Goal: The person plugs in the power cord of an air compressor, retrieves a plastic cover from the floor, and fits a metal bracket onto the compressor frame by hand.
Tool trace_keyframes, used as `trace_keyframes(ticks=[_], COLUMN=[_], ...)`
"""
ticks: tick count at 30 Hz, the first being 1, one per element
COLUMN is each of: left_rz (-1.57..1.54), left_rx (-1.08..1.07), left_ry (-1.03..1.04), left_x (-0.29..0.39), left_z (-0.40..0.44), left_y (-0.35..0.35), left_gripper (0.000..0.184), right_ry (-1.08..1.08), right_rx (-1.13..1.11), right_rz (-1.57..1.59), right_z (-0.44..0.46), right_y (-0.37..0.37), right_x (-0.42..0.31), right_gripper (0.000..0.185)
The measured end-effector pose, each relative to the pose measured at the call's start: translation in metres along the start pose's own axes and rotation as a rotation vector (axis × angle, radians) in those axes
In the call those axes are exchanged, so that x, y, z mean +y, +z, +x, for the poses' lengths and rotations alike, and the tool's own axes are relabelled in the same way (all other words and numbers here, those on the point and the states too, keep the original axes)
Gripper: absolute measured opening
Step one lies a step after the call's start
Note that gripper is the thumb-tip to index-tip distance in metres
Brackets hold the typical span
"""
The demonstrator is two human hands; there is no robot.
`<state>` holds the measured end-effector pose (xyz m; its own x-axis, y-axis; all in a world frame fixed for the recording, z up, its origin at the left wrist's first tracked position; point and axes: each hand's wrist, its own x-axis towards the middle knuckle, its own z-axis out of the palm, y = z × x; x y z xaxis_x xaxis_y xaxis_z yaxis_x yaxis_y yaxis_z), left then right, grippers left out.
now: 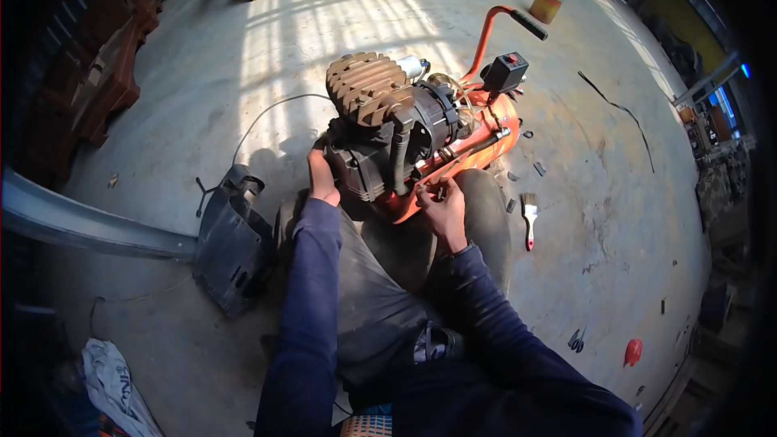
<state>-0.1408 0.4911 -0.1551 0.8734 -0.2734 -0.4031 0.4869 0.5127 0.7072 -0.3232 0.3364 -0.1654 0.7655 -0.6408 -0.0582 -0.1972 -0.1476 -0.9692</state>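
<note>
An air compressor with an orange tank [495, 146] stands on the floor between my legs, its ribbed brown cylinder head [368, 89] on top and a black pressure switch box [506, 72] at its right. My left hand [322, 176] lies against the left side of the black motor housing [356, 163]; its fingers are hidden behind the housing. My right hand [443, 209] is at the near end of the orange tank, below a black hose, with thumb and fingers pinched together. Whatever is between those fingers is too small to make out.
A black plastic cover [233, 243] lies left beside a metal beam [97, 218]. Right of my leg are a paintbrush [529, 222] and dark fragments. Farther off are scissors [576, 340], a red object [633, 352], a can [546, 6] and a black strip [627, 113].
</note>
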Motion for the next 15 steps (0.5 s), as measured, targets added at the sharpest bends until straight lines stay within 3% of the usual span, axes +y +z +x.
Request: trace_keyframes(ticks=[1, 10, 13, 14, 15], left_rz=[0.004, -0.053, -0.059, -0.063, -0.059], left_rx=[-0.004, -0.07, -0.09, -0.098, -0.102], left_ry=[-0.004, -0.059, -0.012, 0.013, 0.01], left_x=[-0.001, -0.002, -0.006, -0.007, -0.006], left_z=[0.003, 0.002, 0.006, 0.007, 0.003], left_y=[-0.004, -0.007, -0.01, -0.011, -0.008], left_gripper=[0.027, 0.038, 0.038, 0.038, 0.038], right_ry=[0.293, 0.7, 0.028, 0.03, -0.115], right_rx=[-0.087, -0.214, -0.148, -0.144, -0.035], right_rz=[0.249, 0.865, -0.457, -0.455, -0.46], right_z=[0.002, 0.014, 0.014, 0.011, 0.005], right_y=[0.0, -0.01, -0.006, -0.002, 0.003], right_x=[0.003, 0.016, 0.007, 0.005, 0.005], right_gripper=[0.011, 0.022, 0.021, 0.021, 0.02])
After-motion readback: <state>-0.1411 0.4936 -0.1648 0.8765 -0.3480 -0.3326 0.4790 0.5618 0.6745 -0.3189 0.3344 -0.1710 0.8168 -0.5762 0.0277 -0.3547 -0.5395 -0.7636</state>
